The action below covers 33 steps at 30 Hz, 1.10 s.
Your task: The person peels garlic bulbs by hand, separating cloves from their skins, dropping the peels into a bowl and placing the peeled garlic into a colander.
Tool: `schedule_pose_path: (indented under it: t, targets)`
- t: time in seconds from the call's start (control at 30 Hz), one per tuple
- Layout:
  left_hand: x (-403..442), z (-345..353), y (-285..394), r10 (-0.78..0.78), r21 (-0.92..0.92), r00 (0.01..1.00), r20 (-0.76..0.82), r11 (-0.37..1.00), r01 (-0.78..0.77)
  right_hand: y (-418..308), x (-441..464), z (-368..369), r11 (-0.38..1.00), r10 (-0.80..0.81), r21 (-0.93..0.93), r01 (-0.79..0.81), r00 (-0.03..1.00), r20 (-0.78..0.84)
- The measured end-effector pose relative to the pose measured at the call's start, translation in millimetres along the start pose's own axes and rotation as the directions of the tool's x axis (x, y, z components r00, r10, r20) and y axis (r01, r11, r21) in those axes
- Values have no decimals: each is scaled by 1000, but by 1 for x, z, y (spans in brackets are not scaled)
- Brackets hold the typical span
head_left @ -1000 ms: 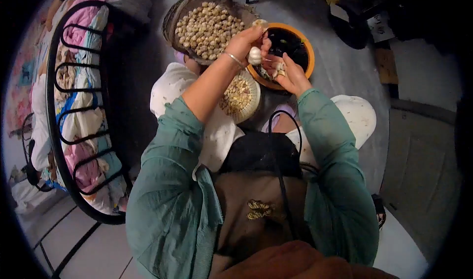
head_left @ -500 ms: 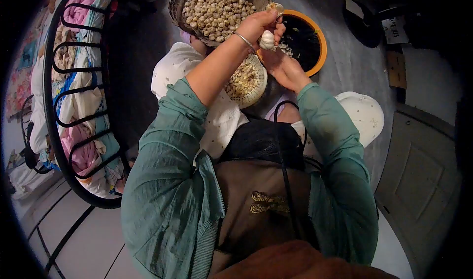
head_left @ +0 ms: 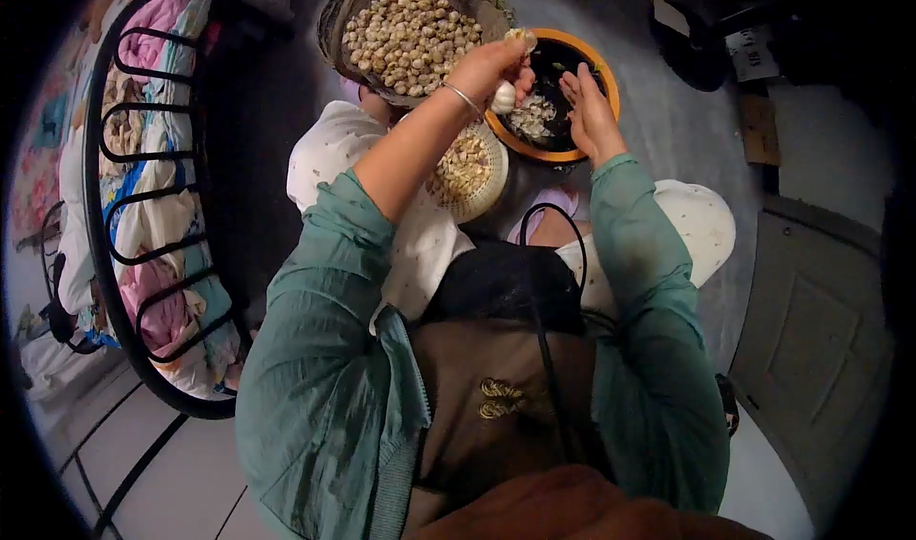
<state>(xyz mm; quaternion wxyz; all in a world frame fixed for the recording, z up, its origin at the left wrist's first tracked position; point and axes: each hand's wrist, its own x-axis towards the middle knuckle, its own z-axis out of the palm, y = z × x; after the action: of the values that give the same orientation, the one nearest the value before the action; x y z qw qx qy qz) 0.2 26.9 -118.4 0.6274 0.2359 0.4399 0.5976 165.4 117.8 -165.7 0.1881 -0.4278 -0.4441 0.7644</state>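
My left hand (head_left: 494, 65), with a bracelet at the wrist, is closed around garlic. A pale garlic bulb (head_left: 503, 97) shows below its fingers, and another whitish piece of garlic (head_left: 520, 37) sticks out past the thumb side. Apart from it, my right hand (head_left: 593, 118) is open and holds nothing, fingers stretched out over the right side of a black basin with an orange rim (head_left: 612, 80). Inside that basin lie papery garlic skins (head_left: 531, 120). A white slotted basket (head_left: 500, 163) with loose cloves (head_left: 465, 168) stands below my left forearm.
A wide woven basket (head_left: 333, 30) full of garlic bulbs (head_left: 410, 39) stands beyond my left forearm. On the left is a black metal bed frame (head_left: 93, 158) with folded bedding. A grey door (head_left: 811, 330) is at the right, near a small cardboard box (head_left: 760, 130).
My right hand has moved away from the garlic, up and to the right over the basin, and its fingers have straightened. My left hand still holds the garlic, slightly lower and further left.
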Motion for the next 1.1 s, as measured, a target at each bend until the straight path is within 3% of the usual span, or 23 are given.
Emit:
schedule_pose_path:
  t: [0.13, 0.27, 0.37, 0.47, 0.53, 0.63, 0.77, 0.93, 0.97, 1.03, 1.07, 1.1]
  targets:
    - [-2, 3, -1, -54, 226, 998, -39, 972, 61, -2, 4, -7, 1000, -16, -22, 15, 999, -50]
    - [-2, 6, -8, -84, 246, 996, -3, 966, 82, -12, -5, -1, 970, -186, -178, 165, 977, -108]
    - [-1, 6, -12, -109, 319, 992, 54, 944, 87, -22, -12, 5, 973, -219, -65, 222, 975, 48]
    - [-7, 10, -9, -127, 415, 986, 104, 907, 73, -34, -26, 18, 875, -313, -331, 352, 935, 168]
    - [-7, 13, -10, -144, 460, 979, 147, 886, 61, -26, -21, 15, 868, -296, -341, 361, 928, 229]
    - [-10, 18, -11, -165, 503, 981, 106, 860, 90, -25, -31, 27, 754, -480, -399, 522, 852, 208]
    - [-9, 19, -11, -195, 465, 976, 95, 876, 130, -25, -35, 32, 720, -481, -509, 472, 868, 124]
    - [-7, 18, -28, -133, 386, 983, 128, 920, 74, -13, -27, 26, 708, -548, -514, 485, 836, 34]
    - [-9, 23, -32, -64, 371, 977, 201, 928, -15, -12, -24, 25, 708, -549, -513, 485, 835, 32]
    - [-10, 30, -36, -65, 374, 986, 152, 927, 4, -11, -17, 21, 841, -420, -409, 355, 904, -79]
    - [-10, 32, -36, -53, 348, 989, 135, 938, 3, -14, -19, 21, 840, -422, -410, 355, 903, -80]
    - [-10, 34, -36, -52, 348, 989, 138, 938, 1, -17, -23, 21, 936, -306, -204, 286, 950, -69]
